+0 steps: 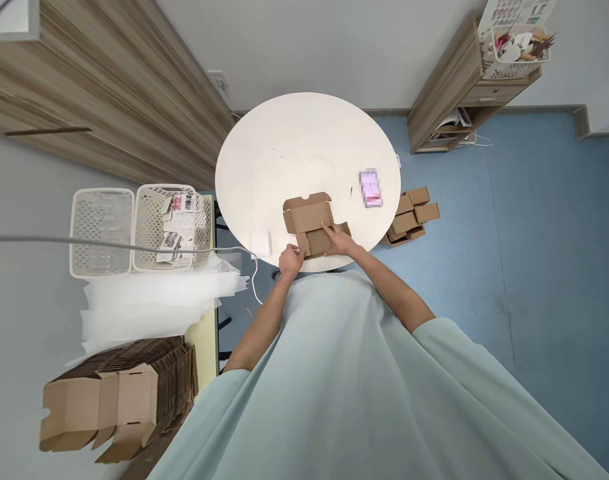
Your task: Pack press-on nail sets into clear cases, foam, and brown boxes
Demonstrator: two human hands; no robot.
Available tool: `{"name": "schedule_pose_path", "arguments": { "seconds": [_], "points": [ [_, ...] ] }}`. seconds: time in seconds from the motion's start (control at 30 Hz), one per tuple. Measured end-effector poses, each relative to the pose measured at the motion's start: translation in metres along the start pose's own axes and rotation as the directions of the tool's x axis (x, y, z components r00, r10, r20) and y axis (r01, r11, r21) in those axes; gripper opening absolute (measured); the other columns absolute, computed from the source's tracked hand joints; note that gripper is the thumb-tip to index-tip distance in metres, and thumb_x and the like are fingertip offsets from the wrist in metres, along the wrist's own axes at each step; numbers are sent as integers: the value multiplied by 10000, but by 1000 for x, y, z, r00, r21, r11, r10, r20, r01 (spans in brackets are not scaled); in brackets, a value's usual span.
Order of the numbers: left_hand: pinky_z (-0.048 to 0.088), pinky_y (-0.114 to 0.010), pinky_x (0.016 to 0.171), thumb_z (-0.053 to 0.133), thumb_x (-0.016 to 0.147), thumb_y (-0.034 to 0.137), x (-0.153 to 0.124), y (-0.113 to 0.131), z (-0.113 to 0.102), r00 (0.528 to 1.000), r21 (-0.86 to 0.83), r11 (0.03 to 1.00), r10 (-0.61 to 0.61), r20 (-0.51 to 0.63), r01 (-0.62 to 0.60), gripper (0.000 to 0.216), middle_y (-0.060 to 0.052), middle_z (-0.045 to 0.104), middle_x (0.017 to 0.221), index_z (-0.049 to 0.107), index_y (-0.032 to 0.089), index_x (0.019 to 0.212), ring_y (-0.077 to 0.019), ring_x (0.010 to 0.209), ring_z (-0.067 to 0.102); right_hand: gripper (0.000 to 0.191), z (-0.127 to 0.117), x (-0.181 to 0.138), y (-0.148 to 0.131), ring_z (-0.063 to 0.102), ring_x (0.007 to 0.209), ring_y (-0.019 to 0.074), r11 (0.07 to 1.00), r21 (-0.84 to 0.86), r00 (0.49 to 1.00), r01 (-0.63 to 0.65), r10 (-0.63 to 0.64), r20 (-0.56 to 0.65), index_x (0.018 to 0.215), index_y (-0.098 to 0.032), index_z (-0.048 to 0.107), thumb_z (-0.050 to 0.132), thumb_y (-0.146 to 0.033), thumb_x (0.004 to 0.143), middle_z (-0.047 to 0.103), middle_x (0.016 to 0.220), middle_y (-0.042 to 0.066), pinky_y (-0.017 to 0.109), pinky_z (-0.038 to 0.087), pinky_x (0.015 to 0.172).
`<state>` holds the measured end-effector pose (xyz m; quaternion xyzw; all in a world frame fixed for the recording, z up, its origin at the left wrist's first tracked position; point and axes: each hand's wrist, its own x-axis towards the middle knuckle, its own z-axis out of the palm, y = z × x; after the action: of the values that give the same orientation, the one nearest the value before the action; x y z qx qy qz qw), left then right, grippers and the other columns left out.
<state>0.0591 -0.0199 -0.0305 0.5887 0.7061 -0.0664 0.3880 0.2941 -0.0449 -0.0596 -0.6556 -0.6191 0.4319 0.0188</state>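
A partly folded brown cardboard box (311, 219) lies at the near edge of the round white table (284, 147), its notched lid flap spread away from me. My left hand (291, 259) pinches the near left corner of the box, fingers closed on the cardboard. At the right side my right hand (339, 241) grips the side flap, with the thumb and fingers over the cardboard and a bit of flap showing beyond the knuckles. A white square object (261, 244) sits left of the box. To the right lies a blurred pink phone-like item (371, 188).
Folded boxes (408, 217) are piled on the floor right of the table. On the left, a side table bears white baskets (102, 233), white sheets (144, 307) and a stack of flat cardboard boxes (129, 393). A white cable (204, 251) crosses at left. A cabinet (449, 87) stands back right.
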Motion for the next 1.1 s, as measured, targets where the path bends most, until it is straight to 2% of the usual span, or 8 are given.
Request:
{"name": "schedule_pose_path", "arguments": {
  "seconds": [0.17, 0.4, 0.47, 0.57, 0.63, 0.7, 0.9, 1.1],
  "points": [
    [577, -432, 916, 653, 969, 308, 7, 0, 6, 999, 123, 991, -45, -21, 47, 138, -153, 796, 1214, 705, 235, 1074, -343, 1178, 743, 1384, 0, 3, -1, 662, 1340, 435, 1000, 10, 1000, -8, 8, -4, 1792, -336, 138, 1028, -377, 733, 289, 1741, 253, 507, 563, 1091],
    [569, -447, 946, 607, 1009, 273, 0, 10, 6, 1000, 195, 981, 1, -6, 0, 276, -211, 761, 1252, 672, 171, 1256, -367, 1213, 723, 1291, -3, 4, -6, 641, 1372, 427, 1000, 10, 1000, -14, 14, -21, 1788, -328, 177, 992, -371, 787, 347, 1718, 237, 498, 560, 1101],
    [564, -458, 967, 568, 1052, 322, -7, 10, 4, 999, 195, 979, 54, -6, -51, 424, -223, 745, 1290, 584, 142, 1435, -372, 1227, 715, 1268, -5, 3, -7, 658, 1348, 429, 1000, 17, 1000, -21, 21, -16, 1787, -328, 191, 984, -371, 798, 336, 1729, 238, 503, 563, 1094],
    [572, -466, 957, 549, 1081, 503, -17, 8, 0, 981, 196, 962, 193, -2, -189, 788, -240, 679, 1391, 263, 139, 1718, -389, 1217, 712, 1259, -6, 2, -8, 674, 1329, 429, 999, 33, 1000, -24, 24, -17, 1785, -336, 203, 986, -366, 800, 323, 1744, 233, 497, 563, 1093],
    [579, -449, 936, 622, 1035, 593, -19, 8, -4, 962, 241, 932, 269, 45, -271, 1005, -239, 634, 1422, 90, 186, 1784, -400, 1203, 711, 1266, -7, 0, -9, 675, 1332, 430, 999, 28, 1000, -24, 24, -18, 1786, -336, 196, 988, -364, 799, 324, 1748, 230, 487, 564, 1093],
    [579, -425, 916, 707, 985, 606, -16, 9, -9, 951, 297, 904, 285, 121, -308, 1125, -226, 619, 1409, 26, 233, 1799, -398, 1187, 713, 1269, -8, -1, -10, 674, 1336, 431, 1000, 5, 1000, -25, 25, -10, 1788, -333, 184, 983, -369, 803, 318, 1753, 233, 480, 570, 1084],
    [559, -396, 907, 747, 980, 517, 4, 19, -23, 930, 380, 866, 220, 294, -325, 1155, -213, 636, 1424, -30, 275, 1799, -376, 1212, 706, 1272, -12, -3, -13, 689, 1322, 414, 997, -75, 999, -27, 29, 28, 1793, -325, 136, 959, -423, 827, 301, 1758, 246, 476, 588, 1061],
    [540, -380, 908, 742, 984, 431, 6, 24, -26, 933, 409, 852, 220, 285, -326, 1088, -204, 693, 1371, 43, 244, 1797, -358, 1223, 706, 1169, -16, -4, -14, 657, 1363, 377, 999, -45, 1000, -27, 27, 6, 1773, -320, 228, 932, -406, 844, 312, 1769, 204, 427, 588, 1057]
  ]
}}
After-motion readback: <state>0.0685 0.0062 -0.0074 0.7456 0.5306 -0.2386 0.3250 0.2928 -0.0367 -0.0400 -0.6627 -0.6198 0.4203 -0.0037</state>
